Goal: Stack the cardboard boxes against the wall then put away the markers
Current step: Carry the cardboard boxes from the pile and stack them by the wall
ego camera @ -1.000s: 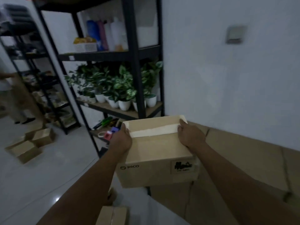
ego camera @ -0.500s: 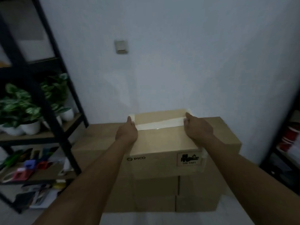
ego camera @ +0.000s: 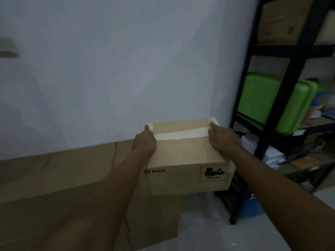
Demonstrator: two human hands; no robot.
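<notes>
**Box gripped at both ends, in front of the wall**

Your fingers (ego camera: 147, 128) were curled over the far top edge of the cardboard box (ego camera: 184, 156), the left hand (ego camera: 145, 142) clamped on its left end and the right hand (ego camera: 223, 139) on its right end, thumbs and palms pressed to the lid. Both hands were plainly grasping the box, neither one released. A strip of pale tape (ego camera: 181, 134) ran across the lid from one hand to the other, its ends disappearing under your fingers.

The box itself was tilted slightly down to the right, its near face turned toward you with the printed "PICO" mark (ego camera: 155, 171) at the left and a black shipping label (ego camera: 214, 173) at the right (the small print on it was too blurred to read beyond "UN"). It sat in front of the white wall (ego camera: 126, 60), above and just right of the larger cardboard boxes (ego camera: 54, 187) already lined along that wall; whether its underside touched them could not be told.

To the right stood a black shelf rack (ego camera: 290, 87) holding a green plastic case (ego camera: 268, 102), with another brown box (ego camera: 279, 20) on the shelf above. Pale floor (ego camera: 208, 223) showed below the box.
</notes>
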